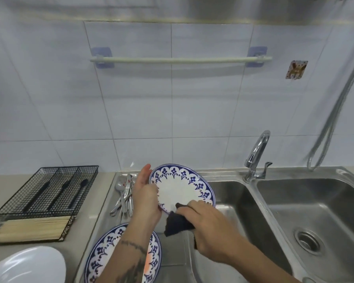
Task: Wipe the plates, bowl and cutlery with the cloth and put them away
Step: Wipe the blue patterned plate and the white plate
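- The left hand [144,196] holds a blue-and-white patterned plate [182,187] by its left rim, fingers behind it and thumb on the front, tilting it up over the drainboard beside the sink [229,193].
- The right hand [207,229] grips a dark cloth [177,223], bunched in curled fingers, and presses it to the plate's lower edge.
- A second plate [102,250] with the same pattern lies flat at the near end of the drainboard, partly under the left forearm.
- Loose cutlery [124,198] – metal spoons among it – lies in a heap at the drainboard's far left corner.
- A black wire tray [49,193] sits on the counter's left side; its long compartments hold dark-handled utensils, and its near compartment is packed with pale chopsticks [32,228].
- A white bowl [27,266] sits at the counter's near left corner.
- The steel sink has two basins – a chrome tap [256,156] stands between them at the back edge.
- Pale square tiles cover the wall, which carries a white rail [180,60].
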A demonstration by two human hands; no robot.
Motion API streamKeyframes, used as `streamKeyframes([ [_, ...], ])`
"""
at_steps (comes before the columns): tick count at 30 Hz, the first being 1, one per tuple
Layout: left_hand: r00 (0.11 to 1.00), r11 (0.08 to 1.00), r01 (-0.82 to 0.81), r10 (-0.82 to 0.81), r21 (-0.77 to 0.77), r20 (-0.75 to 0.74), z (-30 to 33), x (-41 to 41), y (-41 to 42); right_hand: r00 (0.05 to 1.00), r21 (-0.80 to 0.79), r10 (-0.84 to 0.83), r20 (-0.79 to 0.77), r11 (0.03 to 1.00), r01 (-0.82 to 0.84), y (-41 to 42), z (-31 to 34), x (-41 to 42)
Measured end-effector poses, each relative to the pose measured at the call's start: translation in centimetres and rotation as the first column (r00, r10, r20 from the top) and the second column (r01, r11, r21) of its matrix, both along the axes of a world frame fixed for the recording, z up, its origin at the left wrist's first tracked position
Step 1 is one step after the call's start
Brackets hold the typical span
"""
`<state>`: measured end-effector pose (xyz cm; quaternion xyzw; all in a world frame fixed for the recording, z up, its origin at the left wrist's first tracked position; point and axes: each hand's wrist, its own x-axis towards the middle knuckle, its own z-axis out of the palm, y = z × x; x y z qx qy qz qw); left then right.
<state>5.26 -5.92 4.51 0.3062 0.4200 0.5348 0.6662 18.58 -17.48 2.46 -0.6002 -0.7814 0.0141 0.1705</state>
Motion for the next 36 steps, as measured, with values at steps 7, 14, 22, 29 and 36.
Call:
streamKeyframes([
  [7,0.984,0.982,-0.169,0.173,-0.087,0.037,-1.1,-3.3,-1.6,0.987,-0.003,0.105,-0.118,0.994,-0.106,-0.1,-0.3,2.2],
  [14,0.939,0.934,-0.324,0.337,-0.151,0.068,-2.6,-12.3,-4.7,0.967,-0.036,0.205,-0.154,0.977,-0.212,2.8,-2.1,-2.6],
  [22,0.882,0.886,-0.440,0.457,-0.145,0.118,-3.2,-21.9,-6.9,0.939,-0.185,0.294,-0.179,0.927,-0.326,4.9,-1.4,-16.9],
  [29,0.801,0.797,-0.595,0.599,-0.106,0.003,-5.6,-31.1,-6.3,0.848,-0.365,0.454,-0.272,0.767,-0.527,5.0,-1.7,-27.0],
  [36,0.649,0.686,-0.727,0.701,0.030,-0.294,-8.8,-37.7,-7.4,0.875,-0.361,0.317,-0.366,0.818,-0.447,6.0,-3.7,-29.1],
])
